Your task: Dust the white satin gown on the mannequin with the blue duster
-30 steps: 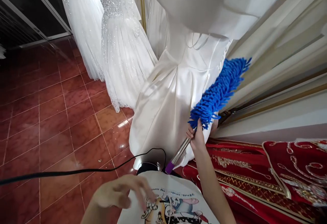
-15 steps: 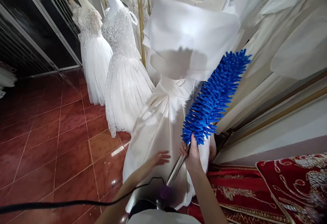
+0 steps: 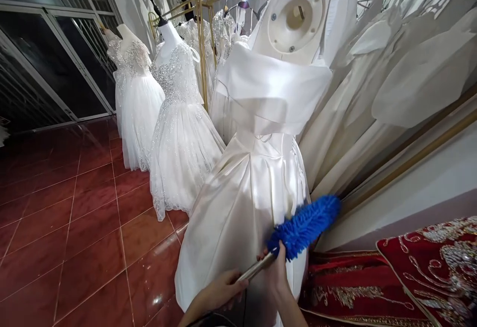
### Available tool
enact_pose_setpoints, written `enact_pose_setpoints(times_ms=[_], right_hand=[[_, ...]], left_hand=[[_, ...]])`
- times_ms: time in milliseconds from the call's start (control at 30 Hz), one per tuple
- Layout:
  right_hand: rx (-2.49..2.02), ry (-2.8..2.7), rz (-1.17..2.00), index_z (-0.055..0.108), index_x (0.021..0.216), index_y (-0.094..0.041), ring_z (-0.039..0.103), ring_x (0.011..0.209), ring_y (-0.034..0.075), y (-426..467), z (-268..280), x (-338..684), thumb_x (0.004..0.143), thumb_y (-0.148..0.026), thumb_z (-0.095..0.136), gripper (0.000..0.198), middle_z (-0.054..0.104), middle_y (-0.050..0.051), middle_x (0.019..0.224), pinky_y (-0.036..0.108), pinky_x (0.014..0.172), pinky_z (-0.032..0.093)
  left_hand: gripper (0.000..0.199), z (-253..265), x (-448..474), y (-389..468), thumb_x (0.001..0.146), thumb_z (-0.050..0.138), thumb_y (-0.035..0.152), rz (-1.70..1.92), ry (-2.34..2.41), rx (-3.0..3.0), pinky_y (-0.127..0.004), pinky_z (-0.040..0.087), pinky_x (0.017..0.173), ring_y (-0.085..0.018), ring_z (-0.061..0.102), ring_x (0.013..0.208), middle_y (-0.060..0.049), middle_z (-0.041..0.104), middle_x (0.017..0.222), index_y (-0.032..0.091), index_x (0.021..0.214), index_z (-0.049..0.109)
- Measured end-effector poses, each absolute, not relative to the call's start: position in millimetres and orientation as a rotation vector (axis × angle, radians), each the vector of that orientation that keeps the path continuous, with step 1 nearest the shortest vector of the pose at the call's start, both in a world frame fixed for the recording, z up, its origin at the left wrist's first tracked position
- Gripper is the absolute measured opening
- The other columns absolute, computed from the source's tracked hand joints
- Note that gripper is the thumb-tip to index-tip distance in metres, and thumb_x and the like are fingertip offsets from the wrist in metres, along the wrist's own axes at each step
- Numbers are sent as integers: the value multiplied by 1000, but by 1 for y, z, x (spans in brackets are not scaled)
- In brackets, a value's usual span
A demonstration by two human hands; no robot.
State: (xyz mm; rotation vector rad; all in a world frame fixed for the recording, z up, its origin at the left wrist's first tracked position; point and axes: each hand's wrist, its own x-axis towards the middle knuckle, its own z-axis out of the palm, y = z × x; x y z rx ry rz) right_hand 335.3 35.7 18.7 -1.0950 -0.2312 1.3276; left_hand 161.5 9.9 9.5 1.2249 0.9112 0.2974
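Note:
A duster with a blue shaggy head [image 3: 307, 225] and a metal handle [image 3: 257, 267] slants up to the right, low in front of a white satin gown [image 3: 227, 212]. My right hand [image 3: 278, 270] is closed round the handle just below the blue fibres. Lower down, my left hand [image 3: 223, 288] wraps the handle near its bottom end; some of its fingers are hidden. The head of the duster overlaps the right side of the gown's skirt; whether they touch I cannot tell. The gown is on an upright form with a pale round top plate [image 3: 296, 17].
Sparkly white gowns on mannequins [image 3: 182, 128] [image 3: 136, 93] stand to the left on red floor tiles [image 3: 93, 237]. Garment bags [image 3: 421, 78] hang at the right above a gold rail [image 3: 413, 160]. Red embroidered fabric [image 3: 421, 267] lies at lower right; a gold rack [image 3: 203, 43] stands behind.
The duster has swung down and tilted flatter, its head dropping from the bodice to the skirt. My left hand, open and free before, now grips the handle. The view has tipped upward.

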Motion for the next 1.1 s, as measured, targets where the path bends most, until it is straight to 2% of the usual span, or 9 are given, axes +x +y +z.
enact_pose_setpoints(times_ms=[100,233,333,433,600,767,900,1000,1100], right_hand=[[-987,-328,1371,62,72,-20,58,51,16,57,69,323,72,-63,61,42,62,-1,60,30,46,50],[-942,-547,1435,64,72,-17,62,60,18,91,108,289,69,-62,66,45,66,2,68,32,56,53],[-995,-537,1458,64,69,-17,62,58,19,92,86,265,66,-68,65,51,64,3,61,32,57,52],[-1076,-397,1567,63,63,-16,65,62,20,63,28,256,60,-71,67,55,66,5,60,32,63,53],[-1350,-71,1616,65,62,-17,68,71,26,23,-50,259,48,-77,69,61,71,7,66,37,62,54],[-1221,-373,1560,69,69,-17,70,78,32,62,6,242,48,-78,67,64,72,10,71,43,72,53],[-1069,-629,1398,69,83,-16,70,72,29,104,66,206,57,-67,73,57,73,9,81,41,72,51],[-1019,-637,1345,66,93,-18,69,71,26,111,61,181,60,-62,74,55,73,7,84,40,71,51],[-1090,-464,1436,67,78,-16,68,65,23,89,18,168,51,-65,77,57,71,6,71,36,67,51]], left_hand=[[46,36,148,29,82,49,60,487,942,1239,-20,29,42,-6,42,47,4,48,67,15,94,54],[49,42,124,47,86,41,60,651,1045,1288,-20,26,42,-5,38,44,6,45,56,13,92,55],[53,17,99,44,85,38,64,600,1155,1358,-21,27,41,-7,36,43,7,41,50,15,92,56],[56,-19,74,29,80,41,68,429,1141,1386,-22,25,42,-8,35,43,7,37,49,15,85,59],[41,-31,45,15,82,48,54,267,1144,1338,-22,25,48,-8,36,52,6,39,58,15,82,61],[42,16,22,53,80,50,59,416,1106,1407,-19,27,42,-7,37,46,7,41,55,17,78,53],[51,14,6,82,78,48,66,596,1014,1307,-18,22,38,-4,28,38,10,35,45,15,82,53],[54,-14,-6,84,79,44,68,575,1001,1266,-19,17,37,-4,24,35,11,33,42,15,84,54],[60,-47,-20,69,73,44,74,439,1016,1267,-22,14,36,-6,23,34,11,29,40,16,81,55]])
